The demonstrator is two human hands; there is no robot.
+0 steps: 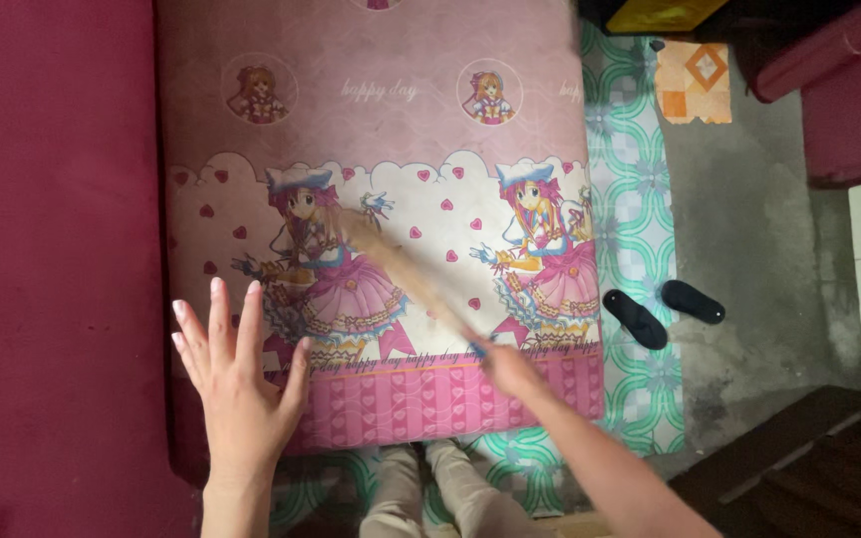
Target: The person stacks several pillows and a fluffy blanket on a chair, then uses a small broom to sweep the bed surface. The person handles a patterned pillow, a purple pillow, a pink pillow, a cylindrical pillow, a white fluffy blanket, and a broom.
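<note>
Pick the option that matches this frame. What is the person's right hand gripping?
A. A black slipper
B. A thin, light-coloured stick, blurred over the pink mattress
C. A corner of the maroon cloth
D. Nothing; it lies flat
B: the right hand is closed on the near end of a thin stick, which slants blurred over the pink printed mattress, while the left hand is spread open at its edge.

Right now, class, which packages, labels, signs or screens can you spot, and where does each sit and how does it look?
No packages, signs or screens show.
Pink mattress cover: printed cartoon girls, hearts and a pale script line; centre, rectangular, under both hands.
Round cartoon medallions: upper pink band.
Yellow boxy thing: top edge, too cut off to tell.
</note>
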